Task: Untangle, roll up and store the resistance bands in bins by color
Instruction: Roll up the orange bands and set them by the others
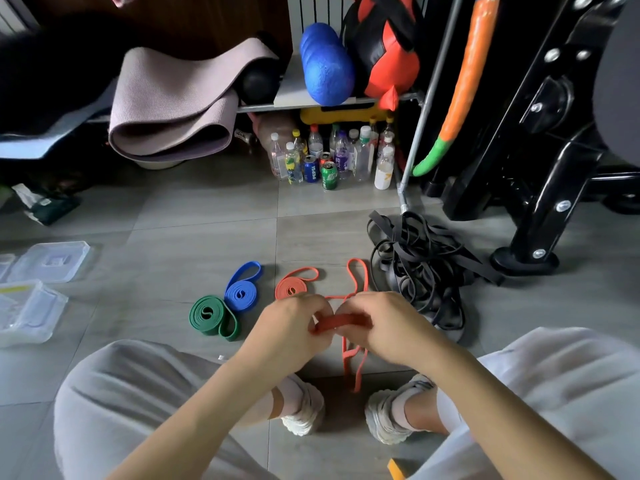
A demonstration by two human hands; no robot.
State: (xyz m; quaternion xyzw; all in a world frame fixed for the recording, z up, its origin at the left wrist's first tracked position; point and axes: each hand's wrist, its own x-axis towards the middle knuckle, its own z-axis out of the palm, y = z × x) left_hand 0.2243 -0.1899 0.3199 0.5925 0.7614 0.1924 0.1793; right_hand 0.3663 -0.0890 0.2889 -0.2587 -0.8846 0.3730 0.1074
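My left hand [289, 325] and my right hand [375, 325] both grip a loose orange resistance band [341, 321] held between them above the floor. Its far loop [356, 275] trails away on the tiles and its near end hangs down between my feet. Three rolled bands lie on the floor ahead: a green roll [211, 315], a blue roll [241, 293] and an orange roll [292, 287]. A tangled heap of black bands [424, 268] lies to the right of my hands.
Clear plastic bins [31, 310] and a lid [52, 259] sit at the left edge. Bottles and cans [332, 159] stand under a shelf ahead. A black gym machine base [526, 259] stands right of the tangle. My knees and shoes frame the near floor.
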